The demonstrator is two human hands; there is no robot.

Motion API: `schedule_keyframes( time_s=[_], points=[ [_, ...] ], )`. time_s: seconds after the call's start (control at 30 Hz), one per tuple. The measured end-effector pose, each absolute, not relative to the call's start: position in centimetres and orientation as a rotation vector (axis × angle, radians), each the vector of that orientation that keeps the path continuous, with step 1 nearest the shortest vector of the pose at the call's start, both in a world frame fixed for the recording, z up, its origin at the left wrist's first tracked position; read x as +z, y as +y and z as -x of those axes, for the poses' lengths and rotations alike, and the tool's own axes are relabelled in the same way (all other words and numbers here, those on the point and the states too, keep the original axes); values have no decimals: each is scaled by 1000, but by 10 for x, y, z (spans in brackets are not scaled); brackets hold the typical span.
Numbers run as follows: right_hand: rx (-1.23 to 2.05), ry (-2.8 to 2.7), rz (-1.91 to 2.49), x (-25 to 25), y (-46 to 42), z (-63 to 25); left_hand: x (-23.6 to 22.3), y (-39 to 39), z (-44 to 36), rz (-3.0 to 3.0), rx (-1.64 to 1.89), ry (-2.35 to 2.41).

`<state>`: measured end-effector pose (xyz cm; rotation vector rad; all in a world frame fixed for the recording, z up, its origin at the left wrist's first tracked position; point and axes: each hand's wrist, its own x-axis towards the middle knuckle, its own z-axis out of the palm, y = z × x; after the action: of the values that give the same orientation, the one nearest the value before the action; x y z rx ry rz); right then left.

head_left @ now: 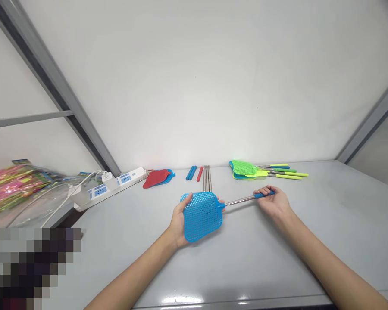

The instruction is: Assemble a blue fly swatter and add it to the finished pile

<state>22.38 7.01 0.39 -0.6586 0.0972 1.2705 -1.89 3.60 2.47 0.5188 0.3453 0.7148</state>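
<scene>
The two hands are well apart, with a blue plastic fly swatter [201,216] spanning the gap between them at chest-centre of the view. The left hand [177,224] is closed around the swatter's mesh head [202,219] at about 2 o'clock from the wrist, its thumb over the near face and its fingertips [222,201] curling round the far edge. The right hand [272,202] is clamped on the blue grip [264,194], palm up, at the other end of the steel telescopic shaft [241,199], which runs from the head out toward 3 o'clock.

Around them, on a grey table [255,258], a row of bare steel rods [207,178] lies at 12 o'clock, just beyond the head. Two blue foam grips [190,172] and a red foam grip [199,173] sit beside those rods at 11 o'clock. Further toward 11 o'clock lie red swatter heads [155,178] on top of a blue one [170,176]. At 1 o'clock is a stack of green swatters [243,168] with yellow-green handles [287,174]. At 10 o'clock a white power strip [111,188] sits at the table's edge, and bagged pink swatters [9,187] lie beyond it at 9 o'clock.
</scene>
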Motion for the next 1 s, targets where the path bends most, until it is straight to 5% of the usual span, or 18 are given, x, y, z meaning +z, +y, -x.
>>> schedule_keyframes(
  time_s=[1.0],
  points=[
    [1321,131,682,-1,72,-227,18,40,19,-505,697,253]
  ],
)
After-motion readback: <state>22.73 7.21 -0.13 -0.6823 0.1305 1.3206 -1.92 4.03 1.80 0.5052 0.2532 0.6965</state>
